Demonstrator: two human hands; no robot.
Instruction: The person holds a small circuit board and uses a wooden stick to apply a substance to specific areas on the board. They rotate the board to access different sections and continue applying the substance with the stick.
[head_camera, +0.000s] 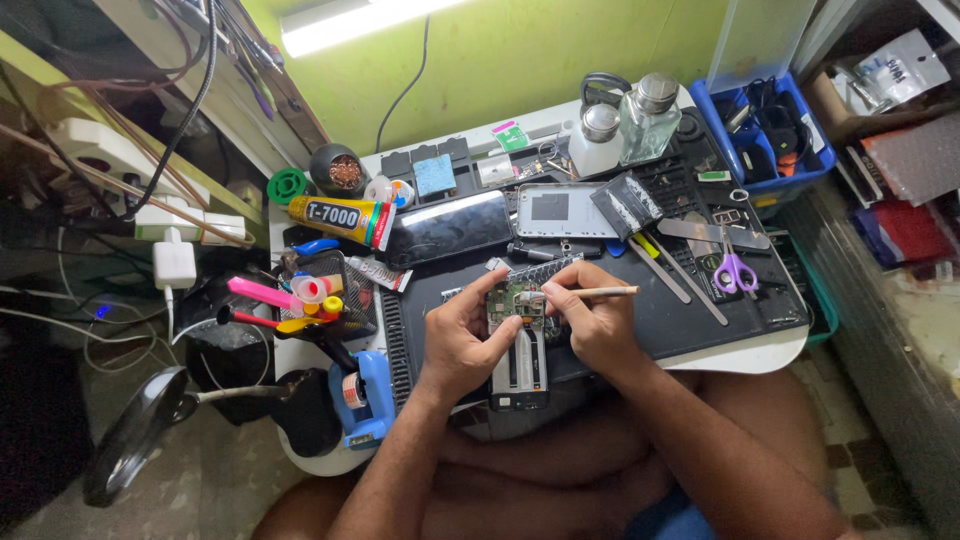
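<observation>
An opened phone frame with a green circuit board (520, 340) lies at the near edge of a black work mat (680, 320). My left hand (462, 335) grips the frame's left side, thumb and fingers near the board. My right hand (590, 315) holds a thin pale-handled tool (600, 292) like a pen, its tip resting on the green board. A dark phone screen (450, 228) and a silver phone back panel (552, 210) lie farther back on the mat.
A yellow glue tube (340, 217), a mesh cup of tools (320, 290), a blue tape dispenser (365, 395), purple scissors (735, 270), two glass bottles (645, 115) and a blue bin (770, 130) crowd the small table. A magnifier lamp (135, 430) hangs at left.
</observation>
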